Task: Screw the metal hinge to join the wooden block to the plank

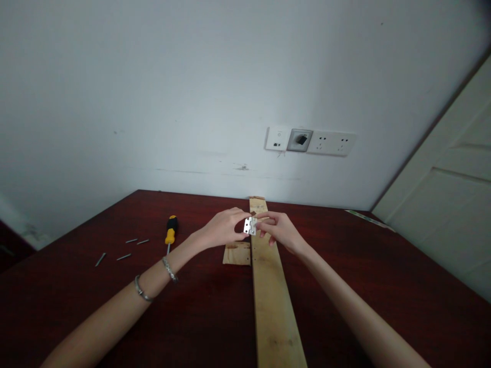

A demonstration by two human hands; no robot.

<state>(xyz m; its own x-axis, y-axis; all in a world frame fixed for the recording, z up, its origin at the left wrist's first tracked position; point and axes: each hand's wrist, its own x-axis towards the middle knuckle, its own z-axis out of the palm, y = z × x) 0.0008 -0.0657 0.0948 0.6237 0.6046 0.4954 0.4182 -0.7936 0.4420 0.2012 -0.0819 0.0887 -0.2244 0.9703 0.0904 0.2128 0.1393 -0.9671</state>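
Observation:
A small silver hinge (pixel 250 226) with screw holes is held up over the wooden plank, its two leaves spread. My left hand (pixel 224 228) grips its left leaf between thumb and fingers. On the other side, my right hand (pixel 282 230) pinches the right leaf. Below them the long pale plank (pixel 270 286) runs from the near edge toward the wall. A short wood piece (pixel 237 254) lies against the plank's left side, partly hidden by my left hand.
A yellow and black screwdriver (pixel 171 231) lies left of my left hand, its shaft partly behind my forearm. Several loose screws (pixel 124 257) are farther left on the dark red table (pixel 199 312). Sockets (pixel 332 143) sit on the wall behind; a strip (pixel 370 220) lies at the far right edge.

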